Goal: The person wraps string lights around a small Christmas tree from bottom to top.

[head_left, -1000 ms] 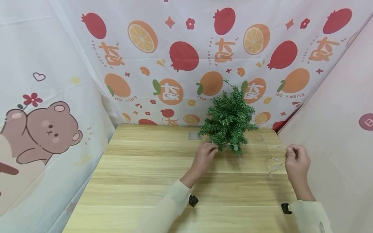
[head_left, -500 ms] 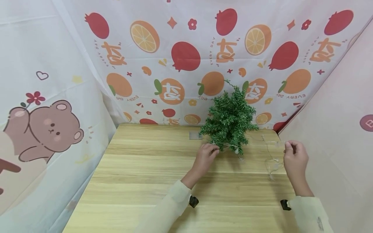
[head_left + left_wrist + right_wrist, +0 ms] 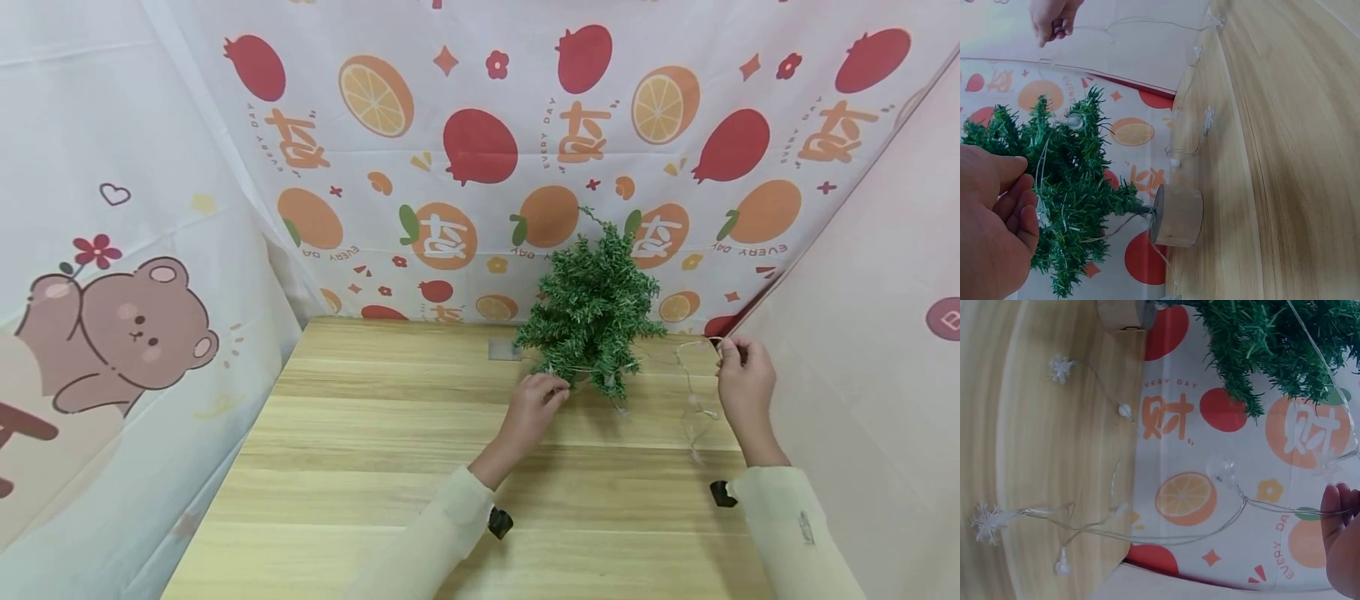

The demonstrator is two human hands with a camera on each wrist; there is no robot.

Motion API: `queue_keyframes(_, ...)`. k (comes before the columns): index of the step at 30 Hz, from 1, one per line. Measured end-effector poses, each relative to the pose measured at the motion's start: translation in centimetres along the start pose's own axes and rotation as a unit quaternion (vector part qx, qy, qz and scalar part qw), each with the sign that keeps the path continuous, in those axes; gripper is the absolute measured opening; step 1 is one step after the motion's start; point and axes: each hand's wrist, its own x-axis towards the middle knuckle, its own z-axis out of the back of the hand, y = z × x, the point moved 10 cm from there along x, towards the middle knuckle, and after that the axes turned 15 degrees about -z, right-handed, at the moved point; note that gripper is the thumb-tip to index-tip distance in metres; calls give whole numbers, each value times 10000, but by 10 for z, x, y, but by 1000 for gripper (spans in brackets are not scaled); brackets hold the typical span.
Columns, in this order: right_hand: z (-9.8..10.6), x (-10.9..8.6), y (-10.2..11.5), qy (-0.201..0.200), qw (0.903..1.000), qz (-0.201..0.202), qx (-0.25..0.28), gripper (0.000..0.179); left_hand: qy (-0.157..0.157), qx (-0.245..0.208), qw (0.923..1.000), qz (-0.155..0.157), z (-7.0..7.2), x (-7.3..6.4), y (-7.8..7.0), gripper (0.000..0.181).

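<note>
A small green artificial Christmas tree (image 3: 588, 308) stands at the back of the table, on a round wooden base (image 3: 1182, 215). Clear fairy lights (image 3: 1229, 519) with snowflake-shaped ends (image 3: 988, 523) run across its front and trail over the table to the right. At the tree's lower left, my left hand (image 3: 531, 408) pinches the wire between thumb and fingers, close to the branches. My right hand (image 3: 746, 387), out to the right of the tree, holds the wire up between thumb and curled fingers. Its fingertips are partly cut off in the right wrist view.
A flat grey piece (image 3: 504, 349) lies on the wooden table (image 3: 360, 467) just left of the tree. Fruit-printed cloth (image 3: 480, 146) hangs right behind, with more cloth walls at both sides. Loose light strands (image 3: 697, 417) lie near the table's right edge.
My right hand has moved up and slightly left, toward the back of the table, drawing the wire with it. The left hand stays almost still beside the tree.
</note>
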Motion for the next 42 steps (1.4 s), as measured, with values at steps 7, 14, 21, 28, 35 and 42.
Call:
queue_keyframes(7, -12, 4, -3, 197, 9997, -95, 117, 33, -1, 61, 10000, 21, -3, -1, -1, 17)
queue_keyframes(14, -29, -11, -24, 558, 9980, 75, -294, 29, 7, -256, 9996, 69, -10, -4, -3, 16)
queue_keyframes(21, -35, -35, -32, 752, 9945, 385, -627, 29, -28, -555, 9983, 176, -18, -2, -9, 18)
queue_keyframes(28, -40, -60, -27, 932, 9925, 456, -653, 28, 66, -873, 9955, 354, -34, 9, -22, 22)
queue_keyframes(35, -49, -83, -14, 1168, 9890, 673, -614, 27, 213, -1143, 9930, 202, -59, 31, -41, 24)
queue_keyframes(42, -57, -100, 0, 1452, 9838, 919, -518, 24, 476, -1111, 9924, 246, -79, 43, -49, 29)
